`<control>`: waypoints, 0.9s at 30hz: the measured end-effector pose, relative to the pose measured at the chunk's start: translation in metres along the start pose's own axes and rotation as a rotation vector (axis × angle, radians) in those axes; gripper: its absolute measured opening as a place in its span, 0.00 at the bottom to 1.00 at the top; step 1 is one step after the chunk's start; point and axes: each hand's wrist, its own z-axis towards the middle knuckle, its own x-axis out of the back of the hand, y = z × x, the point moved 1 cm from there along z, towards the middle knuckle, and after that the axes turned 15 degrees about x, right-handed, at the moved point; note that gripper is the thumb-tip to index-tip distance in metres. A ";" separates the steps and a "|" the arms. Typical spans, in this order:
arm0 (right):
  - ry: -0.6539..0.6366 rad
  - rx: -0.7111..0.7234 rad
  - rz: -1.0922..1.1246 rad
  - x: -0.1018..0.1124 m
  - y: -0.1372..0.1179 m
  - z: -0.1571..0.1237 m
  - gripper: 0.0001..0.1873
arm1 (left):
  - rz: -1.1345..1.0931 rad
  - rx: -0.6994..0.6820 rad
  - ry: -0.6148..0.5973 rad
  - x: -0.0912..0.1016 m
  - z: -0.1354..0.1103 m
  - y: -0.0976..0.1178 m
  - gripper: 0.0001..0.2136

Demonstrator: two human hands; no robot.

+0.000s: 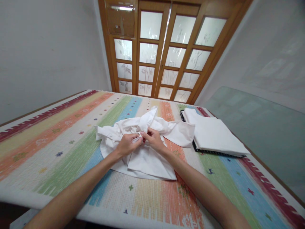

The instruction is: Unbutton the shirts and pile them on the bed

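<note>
A crumpled white shirt [152,160] lies in the middle of the table, with a sleeve [182,130] stretched out to the right and the collar part [148,119] standing up at the far side. My left hand [128,143] pinches the edge of its cloth between thumb and fingers. Close against it, my right hand [152,138] pinches the same edge from the other side. The fingertips of both hands nearly meet. Any button or small part between them is too small to make out.
A striped, patterned tablecloth [78,127] covers the table. To the right sits a stack of folded clothes, white cloth [214,130] on top and dark cloth [197,149] below. A pale green panel [259,121] stands along the right side. Wooden glazed doors [164,46] are behind.
</note>
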 end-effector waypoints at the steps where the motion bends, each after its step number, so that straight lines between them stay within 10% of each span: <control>1: 0.003 -0.001 -0.012 0.000 0.000 0.000 0.23 | 0.008 -0.011 0.006 0.000 0.000 0.000 0.12; 18: 0.160 0.134 -0.333 -0.012 0.001 -0.007 0.19 | 0.175 -0.059 0.138 0.003 0.002 0.005 0.16; 27: -0.204 -0.072 -0.026 0.006 -0.012 0.005 0.22 | 0.175 -0.022 0.111 0.007 0.003 0.006 0.09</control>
